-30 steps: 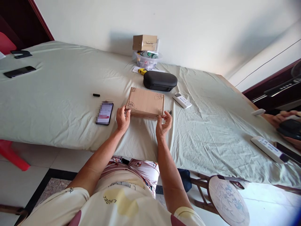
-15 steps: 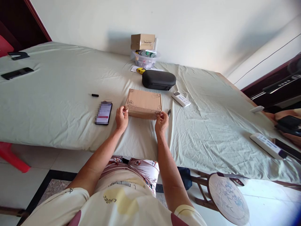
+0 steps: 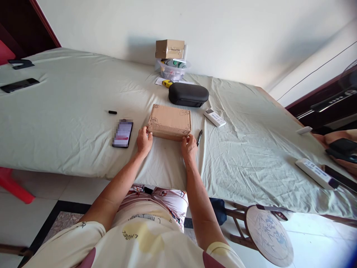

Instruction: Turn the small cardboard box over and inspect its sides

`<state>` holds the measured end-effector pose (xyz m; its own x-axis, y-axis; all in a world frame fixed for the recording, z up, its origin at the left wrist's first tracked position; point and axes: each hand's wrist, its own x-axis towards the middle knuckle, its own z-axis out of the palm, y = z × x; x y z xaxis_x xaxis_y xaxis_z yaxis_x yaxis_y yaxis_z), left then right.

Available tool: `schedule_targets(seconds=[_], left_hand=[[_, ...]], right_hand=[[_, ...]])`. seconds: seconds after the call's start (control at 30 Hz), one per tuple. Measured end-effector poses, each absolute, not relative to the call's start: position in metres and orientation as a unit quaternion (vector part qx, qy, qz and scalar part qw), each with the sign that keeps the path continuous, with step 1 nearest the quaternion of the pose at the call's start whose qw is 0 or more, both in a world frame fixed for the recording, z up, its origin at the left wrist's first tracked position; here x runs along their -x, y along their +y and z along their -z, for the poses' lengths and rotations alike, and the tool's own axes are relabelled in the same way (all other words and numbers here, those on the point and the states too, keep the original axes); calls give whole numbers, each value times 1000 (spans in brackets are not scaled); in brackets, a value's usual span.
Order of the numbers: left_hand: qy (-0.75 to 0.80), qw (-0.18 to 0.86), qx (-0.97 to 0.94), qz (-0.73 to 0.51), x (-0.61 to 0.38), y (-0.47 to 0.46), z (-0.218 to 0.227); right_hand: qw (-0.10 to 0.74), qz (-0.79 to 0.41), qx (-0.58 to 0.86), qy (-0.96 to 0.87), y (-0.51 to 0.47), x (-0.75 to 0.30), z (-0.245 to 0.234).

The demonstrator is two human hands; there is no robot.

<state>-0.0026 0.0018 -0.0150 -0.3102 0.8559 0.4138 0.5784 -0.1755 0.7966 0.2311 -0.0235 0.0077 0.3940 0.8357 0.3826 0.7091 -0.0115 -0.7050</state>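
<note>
A brown cardboard box (image 3: 170, 121) with dark scribbled drawings at its corners lies on the cloth in front of me. My left hand (image 3: 144, 141) grips its near left corner, thumb on the front side. At the near right corner, my right hand (image 3: 189, 147) pinches the box between thumb and fingers. Just right of that hand lies a black marker pen (image 3: 199, 137). The pen's small black cap (image 3: 112, 112) is apart from it, far to the left. A phone with a lit screen (image 3: 122, 134) rests left of my left hand.
Behind the box are a black zip case (image 3: 188, 94), a yellow tape measure (image 3: 167, 83) and a plastic basket (image 3: 173, 72) topped by another carton (image 3: 169, 49). A white remote-like device (image 3: 214, 118) lies right. A round stool (image 3: 269, 234) stands below the table edge.
The box's near right corner has shifted slightly left, and my right hand has moved left with it, uncovering more of the marker pen. My left hand stays at its corner.
</note>
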Motion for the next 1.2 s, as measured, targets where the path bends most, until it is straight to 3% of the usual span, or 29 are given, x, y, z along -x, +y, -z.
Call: schedule_targets(seconds=[0.17, 0.37, 0.47, 0.7, 0.93, 1.2], left_hand=[[601, 170, -577, -526, 2, 2, 12], [542, 172, -634, -524, -4, -12, -1], [520, 155, -672, -504, -12, -20, -5], [495, 100, -696, -511, -17, -21, -5], [488, 99, -706, -504, -18, -23, -8], [470, 123, -710, -509, -13, -20, -8]], right_hand=[[436, -136, 659, -597, -32, -227, -14], [393, -269, 487, -732, -46, -200, -16], [369, -267, 439, -774, -50, -187, -15], [457, -192, 474, -728, -53, -188, -18], [382, -197, 496, -755, -53, -182, -18], [426, -158, 572, -683, -41, -203, -16]])
